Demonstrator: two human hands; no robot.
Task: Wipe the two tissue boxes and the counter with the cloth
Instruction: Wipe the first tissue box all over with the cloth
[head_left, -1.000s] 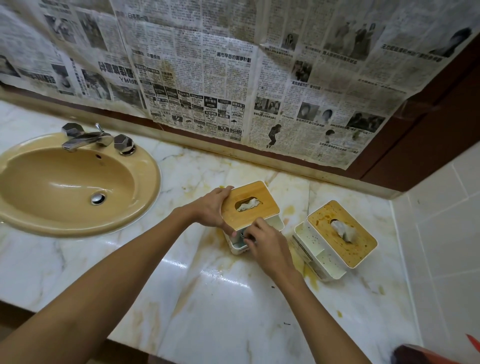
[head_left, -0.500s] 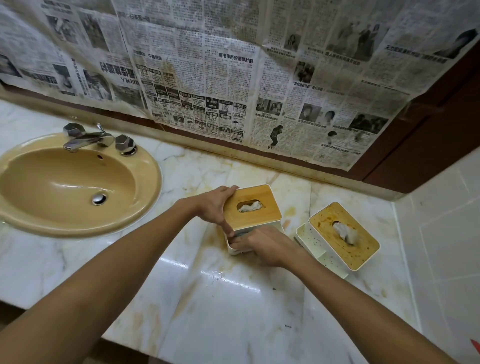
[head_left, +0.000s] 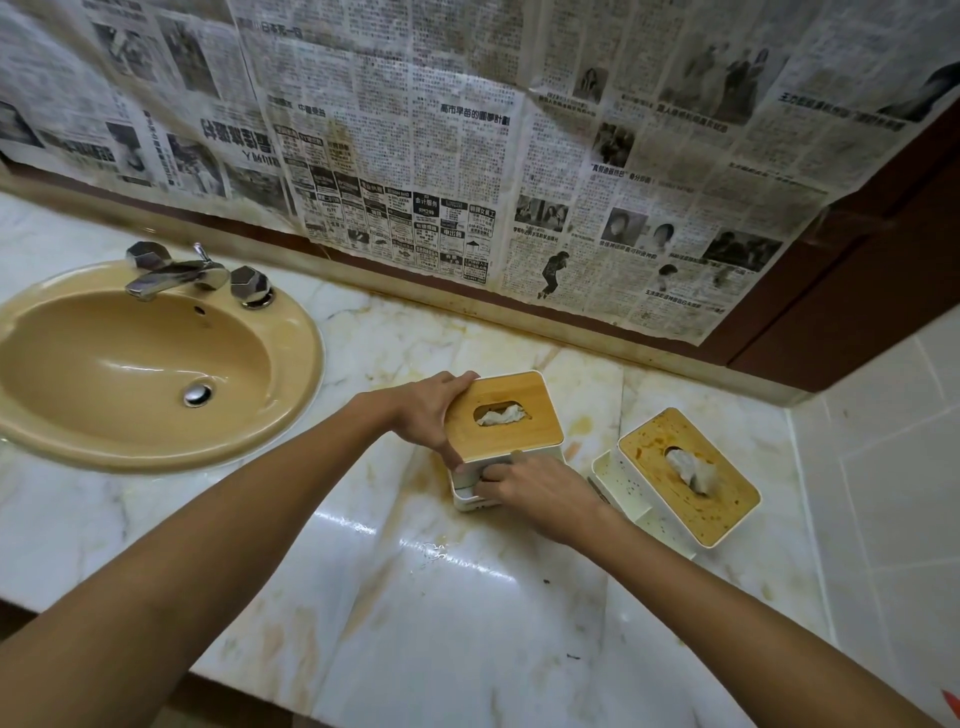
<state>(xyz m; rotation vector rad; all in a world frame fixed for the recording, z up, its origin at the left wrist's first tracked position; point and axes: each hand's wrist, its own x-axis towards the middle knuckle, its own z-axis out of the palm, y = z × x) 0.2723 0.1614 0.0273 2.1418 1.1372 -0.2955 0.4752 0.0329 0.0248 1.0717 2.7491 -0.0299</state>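
At frame centre, the left hand (head_left: 426, 410) grips the white rectangular tissue box with smooth bamboo lid (head_left: 503, 418); the right hand (head_left: 540, 493) pinches its front on the glossy marble worktop (head_left: 467, 623).

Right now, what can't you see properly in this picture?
All in the head view:
- The cloth: none shows; the right hand covers the front of the clean tissue box, so anything under its fingers is hidden.
- Red object: cut off by the right edge.
- Newspaper print: too small to read.
- Dirty tissue box: its far sides face away.
- Left hand: its palm is hidden.
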